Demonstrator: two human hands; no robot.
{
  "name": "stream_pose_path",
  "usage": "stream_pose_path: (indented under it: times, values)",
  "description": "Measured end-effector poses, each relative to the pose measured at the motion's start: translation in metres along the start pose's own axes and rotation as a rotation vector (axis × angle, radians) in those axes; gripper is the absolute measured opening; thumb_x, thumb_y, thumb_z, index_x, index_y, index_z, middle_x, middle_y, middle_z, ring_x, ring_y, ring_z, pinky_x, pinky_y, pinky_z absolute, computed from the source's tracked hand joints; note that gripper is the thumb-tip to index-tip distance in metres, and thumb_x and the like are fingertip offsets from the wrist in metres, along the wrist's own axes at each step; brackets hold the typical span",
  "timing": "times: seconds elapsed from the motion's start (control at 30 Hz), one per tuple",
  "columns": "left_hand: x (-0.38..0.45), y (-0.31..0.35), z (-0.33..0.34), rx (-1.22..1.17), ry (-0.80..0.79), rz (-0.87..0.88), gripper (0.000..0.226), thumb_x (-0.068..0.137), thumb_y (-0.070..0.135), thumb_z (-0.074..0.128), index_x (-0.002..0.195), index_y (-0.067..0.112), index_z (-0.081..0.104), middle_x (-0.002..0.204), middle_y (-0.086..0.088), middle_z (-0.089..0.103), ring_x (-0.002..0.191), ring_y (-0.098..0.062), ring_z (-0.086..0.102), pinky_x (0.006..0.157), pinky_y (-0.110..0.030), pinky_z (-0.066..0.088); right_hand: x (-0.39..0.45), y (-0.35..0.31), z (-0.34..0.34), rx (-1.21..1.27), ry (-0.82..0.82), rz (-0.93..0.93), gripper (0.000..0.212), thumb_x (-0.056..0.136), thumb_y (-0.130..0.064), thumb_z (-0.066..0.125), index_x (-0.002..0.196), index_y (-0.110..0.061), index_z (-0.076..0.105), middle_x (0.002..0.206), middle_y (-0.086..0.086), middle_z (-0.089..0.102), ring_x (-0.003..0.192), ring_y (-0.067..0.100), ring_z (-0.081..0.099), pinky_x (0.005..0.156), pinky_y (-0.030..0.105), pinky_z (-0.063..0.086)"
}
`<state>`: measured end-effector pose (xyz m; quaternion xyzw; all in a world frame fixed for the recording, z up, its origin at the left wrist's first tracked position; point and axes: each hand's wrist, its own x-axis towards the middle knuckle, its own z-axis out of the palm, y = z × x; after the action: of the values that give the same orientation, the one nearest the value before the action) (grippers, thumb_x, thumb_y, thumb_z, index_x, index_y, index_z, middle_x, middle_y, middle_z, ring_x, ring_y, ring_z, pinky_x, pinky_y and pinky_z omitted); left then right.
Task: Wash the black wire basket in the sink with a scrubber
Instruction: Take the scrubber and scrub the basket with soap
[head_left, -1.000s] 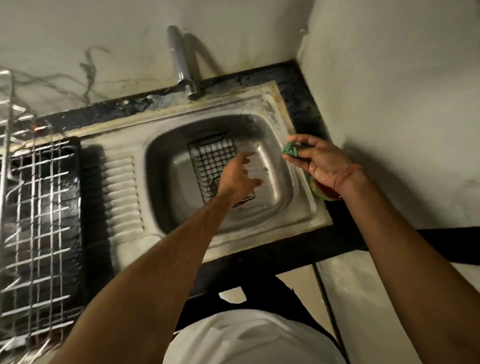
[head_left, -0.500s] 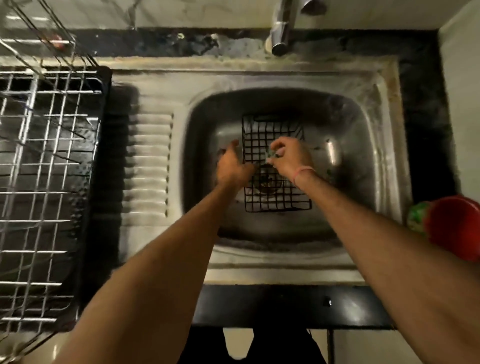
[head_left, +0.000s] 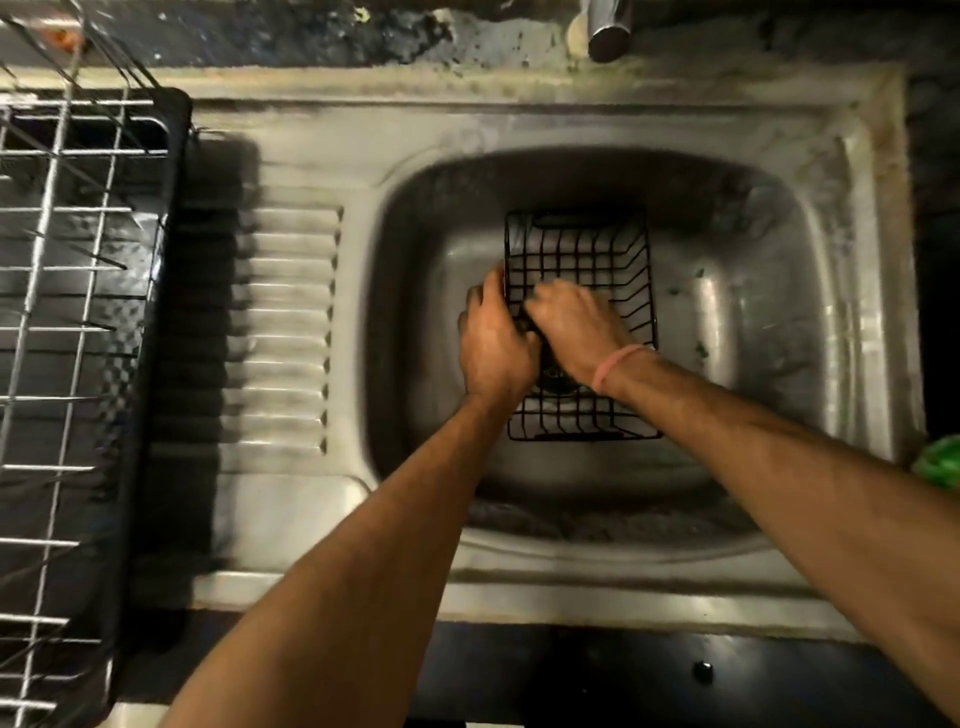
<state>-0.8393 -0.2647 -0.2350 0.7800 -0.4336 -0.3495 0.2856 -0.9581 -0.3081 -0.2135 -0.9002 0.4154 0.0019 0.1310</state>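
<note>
The black wire basket (head_left: 579, 322) lay in the sink (head_left: 779, 322) over the drain. The left hand (head_left: 496, 340) gripped its left rim; the right hand (head_left: 574, 330) curled inside, scrubber hidden. Scrubbing was apparently beginning; next, strokes along the wires.

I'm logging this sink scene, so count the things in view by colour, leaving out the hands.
Black: 2, basket and rack tray
Silver: 3, sink, tap, dish rack
Green: 1, object at the right edge
Pink: 1, wristband
Total: 7
</note>
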Motion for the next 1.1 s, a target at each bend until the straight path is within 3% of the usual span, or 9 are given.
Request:
stream_pose_path:
  times: [0.13,0.27,0.4,0.5,0.63,0.87,0.97,1.1]
  values:
    - [-0.003,0.0,0.001,0.003,0.007,0.005,0.071,0.092,0.025,0.072,0.154,0.038,0.04,0.141,-0.001,0.058,0.131,-0.026,0.058,0.105,-0.055,0.056,0.0,0.012,-0.007,-0.059,-0.088,-0.103,0.019,0.093,-0.015,0.074,0.111,-0.017,0.069,0.113,0.004,0.063,0.107,0.022,0.062,0.087,0.034,0.055]
    - [-0.001,-0.002,0.004,0.079,0.015,-0.007,0.076,0.089,0.023,0.08,0.15,0.043,0.039,0.141,0.002,0.057,0.13,-0.024,0.058,0.104,-0.054,0.058,0.038,0.026,-0.012,0.033,0.045,0.152,0.012,0.093,-0.008,0.073,0.102,-0.017,0.068,0.106,0.005,0.064,0.103,0.025,0.063,0.086,0.036,0.053]
    - [0.002,-0.006,0.007,0.056,0.012,-0.016,0.082,0.087,0.012,0.079,0.152,0.042,0.04,0.143,0.004,0.056,0.132,-0.022,0.057,0.104,-0.053,0.058,0.029,0.009,-0.005,0.089,0.067,0.185,0.021,0.092,-0.005,0.072,0.111,-0.014,0.07,0.113,0.006,0.064,0.107,0.025,0.061,0.09,0.037,0.054]
    - [0.001,-0.005,0.005,0.02,0.024,-0.002,0.078,0.089,0.012,0.073,0.153,0.04,0.04,0.143,0.002,0.058,0.133,-0.022,0.056,0.106,-0.054,0.056,-0.008,0.004,-0.002,0.052,-0.05,0.029,0.023,0.093,-0.015,0.075,0.114,-0.016,0.068,0.115,0.003,0.062,0.106,0.022,0.061,0.088,0.036,0.058]
    - [-0.003,-0.002,0.004,0.016,0.022,-0.003,0.081,0.088,0.02,0.079,0.154,0.042,0.039,0.143,0.004,0.057,0.134,-0.022,0.055,0.107,-0.055,0.056,-0.016,0.016,-0.009,0.126,-0.179,0.007,0.021,0.093,-0.012,0.074,0.11,-0.02,0.066,0.109,-0.002,0.059,0.098,0.019,0.063,0.088,0.035,0.058]
    - [-0.002,0.0,0.003,0.022,0.02,0.002,0.072,0.087,0.03,0.076,0.149,0.042,0.043,0.14,0.004,0.058,0.131,-0.022,0.057,0.107,-0.054,0.055,0.047,0.034,-0.014,0.136,0.083,0.257,0.016,0.096,-0.007,0.072,0.111,-0.013,0.072,0.111,0.007,0.066,0.1,0.027,0.068,0.083,0.039,0.061]
    - [-0.001,0.0,0.003,0.027,0.016,-0.009,0.076,0.087,0.02,0.076,0.152,0.038,0.042,0.143,0.001,0.058,0.134,-0.023,0.056,0.108,-0.055,0.055,0.021,0.024,-0.007,0.108,0.022,0.12,0.022,0.095,-0.005,0.071,0.113,-0.016,0.07,0.114,0.003,0.064,0.107,0.022,0.06,0.092,0.033,0.053]
    - [-0.004,0.001,0.001,-0.002,0.012,0.0,0.075,0.083,0.029,0.073,0.152,0.04,0.043,0.142,0.004,0.058,0.134,-0.02,0.056,0.108,-0.056,0.054,-0.01,0.022,-0.015,-0.021,-0.187,-0.088,0.023,0.088,-0.012,0.076,0.109,-0.019,0.071,0.111,0.0,0.065,0.106,0.021,0.054,0.094,0.036,0.049]
